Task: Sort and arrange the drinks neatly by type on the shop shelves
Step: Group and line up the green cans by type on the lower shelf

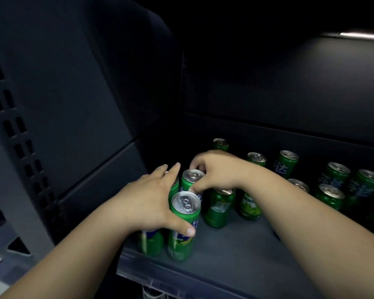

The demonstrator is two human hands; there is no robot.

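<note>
Shelf (235, 251), left end. All cans are green and upright, long axis vertical, tops facing the camera.

Left hand (153, 201): palm is flat against the left flank of the near cluster and the fingers run straight toward the back of the shelf. The thumb is hooked round the front can (183, 225). Another can (150, 242) stands under the wrist, mostly hidden.

Right hand (218, 171): reaches in from the right and above. Fingertips are curled over the rim of the second can (190, 180), thumb on the near edge and index finger on the far edge. This can stands directly behind the front can and appears to touch it.

The hands are close together but not touching, each on its own can.

Judgement: the step is to line up a front-to-back file. The right hand is nearer the second can and would move it, with the left hand acting as a fence.

To the right, a green Mirinda can (249, 207) stands just beside the file, and the loose cans (329, 196) are well apart and unsorted. Much of the task remains.
</note>
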